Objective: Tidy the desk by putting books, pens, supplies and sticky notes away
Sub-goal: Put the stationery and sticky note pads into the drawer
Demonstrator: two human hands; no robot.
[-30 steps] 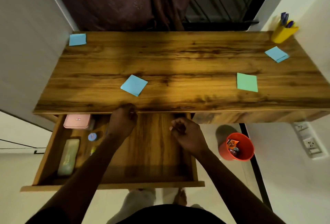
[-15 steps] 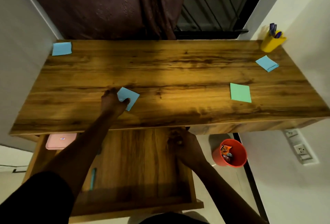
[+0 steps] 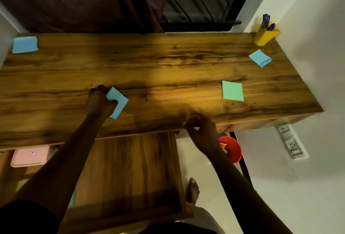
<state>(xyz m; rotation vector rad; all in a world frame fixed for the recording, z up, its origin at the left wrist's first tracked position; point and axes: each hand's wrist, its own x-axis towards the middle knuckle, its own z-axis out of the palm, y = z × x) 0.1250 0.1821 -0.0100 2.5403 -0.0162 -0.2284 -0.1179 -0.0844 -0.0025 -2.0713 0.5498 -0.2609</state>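
Observation:
My left hand grips a blue sticky note pad on the wooden desk, thumb over its near edge. My right hand hovers at the desk's front edge with fingers curled, holding nothing. Another blue pad lies at the far left corner, a third blue pad at the far right, and a green pad sits right of centre. Below the desk the drawer stands pulled out, with a pink box at its back left.
A yellow pen cup with blue pens stands in the far right corner against the wall. A red bin sits on the floor under the desk's right part. Wall sockets are at right. My bare foot is beside the drawer.
My left hand rose from the drawer to the desk and closed on the middle blue pad. My right hand lifted from the drawer to the desk's front edge. The camera moved closer.

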